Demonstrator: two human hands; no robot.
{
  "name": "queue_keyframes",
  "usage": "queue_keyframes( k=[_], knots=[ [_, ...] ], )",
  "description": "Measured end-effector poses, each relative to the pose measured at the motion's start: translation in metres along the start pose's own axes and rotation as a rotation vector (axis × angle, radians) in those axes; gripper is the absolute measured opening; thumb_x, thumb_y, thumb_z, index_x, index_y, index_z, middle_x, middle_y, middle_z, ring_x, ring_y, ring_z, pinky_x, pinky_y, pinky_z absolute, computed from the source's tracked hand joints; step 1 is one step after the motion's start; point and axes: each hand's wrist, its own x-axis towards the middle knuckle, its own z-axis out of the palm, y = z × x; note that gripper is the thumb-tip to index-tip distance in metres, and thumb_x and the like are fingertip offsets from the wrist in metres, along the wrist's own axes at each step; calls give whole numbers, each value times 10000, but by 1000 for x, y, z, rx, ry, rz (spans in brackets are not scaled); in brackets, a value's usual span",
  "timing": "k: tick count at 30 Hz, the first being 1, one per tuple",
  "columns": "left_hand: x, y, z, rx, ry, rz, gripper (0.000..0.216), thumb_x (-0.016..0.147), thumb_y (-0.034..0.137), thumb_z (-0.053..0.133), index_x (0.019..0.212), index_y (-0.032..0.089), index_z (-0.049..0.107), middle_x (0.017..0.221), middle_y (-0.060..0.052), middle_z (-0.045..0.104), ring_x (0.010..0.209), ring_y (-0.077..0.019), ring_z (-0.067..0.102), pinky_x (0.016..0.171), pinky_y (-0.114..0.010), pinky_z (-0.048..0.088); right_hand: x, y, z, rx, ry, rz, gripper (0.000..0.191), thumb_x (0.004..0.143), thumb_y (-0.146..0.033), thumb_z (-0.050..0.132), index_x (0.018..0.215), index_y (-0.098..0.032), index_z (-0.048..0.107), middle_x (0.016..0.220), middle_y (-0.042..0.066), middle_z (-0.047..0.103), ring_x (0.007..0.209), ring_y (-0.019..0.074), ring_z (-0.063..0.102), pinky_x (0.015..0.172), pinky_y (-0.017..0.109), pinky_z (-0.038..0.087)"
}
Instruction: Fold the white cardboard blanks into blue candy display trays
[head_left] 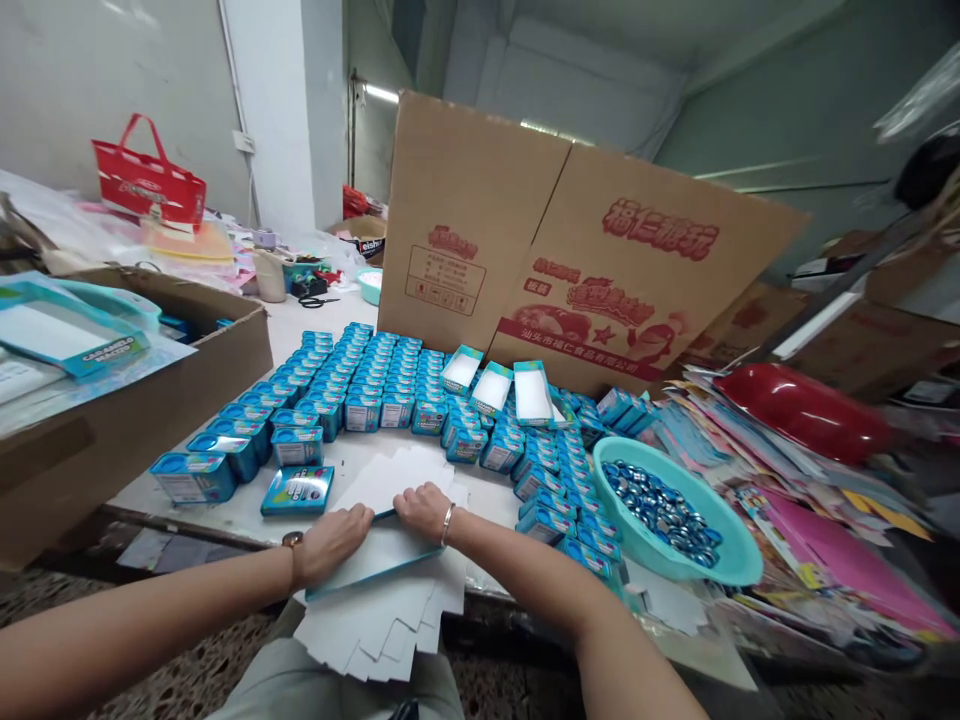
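Observation:
My left hand (341, 541) is closed with curled fingers on the left edge of a cardboard tray (382, 550), white inside with blue edges. My right hand (425, 511) grips the same tray at its far right edge, fingers bent inward. Beneath and around it lie several loose white card blanks (360, 630), overhanging the table's front edge above my lap. Just beyond my left hand, a blue printed box (298, 490) lies flat. Three folded trays, one a white-lined tray (533, 392), rest on top of the rows of blue tins (364, 413).
A large brown carton (480, 230) stands behind the tins. To the right, a turquoise basin (739, 550) holds shiny blue pieces beside piles of printed sheets (825, 540) and a red bowl-shaped object (802, 410). At left is an open carton (150, 410); a red bag (150, 180) stands farther back.

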Motion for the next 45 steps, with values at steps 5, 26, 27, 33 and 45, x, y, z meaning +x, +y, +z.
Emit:
queue_keyframes(
  k=[5,26,27,33,45],
  knots=[
    [-10,-12,-13,-235,100,23,310,839,82,336,1044,147,558,1015,-148,638,899,-262,640,774,-386,497,-9,1,-3,67,-32,69,157,922,-176,374,997,-176,512,909,83,653,798,206,635,652,331,459],
    [6,37,83,-379,503,-557,971,673,658,456,1381,3,347,1474,-249,262,1346,-397,240,1038,-526,261,-51,2,34,585,251,1107,846,641,-619,651,1274,-75,514,1319,230,478,1230,399,393,962,492,331],
    [7,42,76,-351,499,-583,955,687,653,440,1389,14,337,1471,-249,260,1325,-405,262,1017,-533,270,-47,-12,44,590,246,1154,883,660,-604,640,1324,-51,456,1379,243,412,1280,404,334,1001,512,285],
    [6,45,42,-297,440,-556,896,744,661,400,1387,40,342,1388,-233,376,1193,-401,368,918,-509,329,-41,-21,47,635,348,1162,752,750,-505,582,1334,-54,435,1422,236,359,1330,375,273,1048,507,224],
    [17,-12,-12,-894,755,-541,978,648,592,629,1399,71,280,1415,-235,367,1314,-375,312,1056,-525,264,-62,26,6,1728,990,832,446,741,-380,650,1123,-203,504,877,35,670,772,194,633,705,320,505]
  ],
)
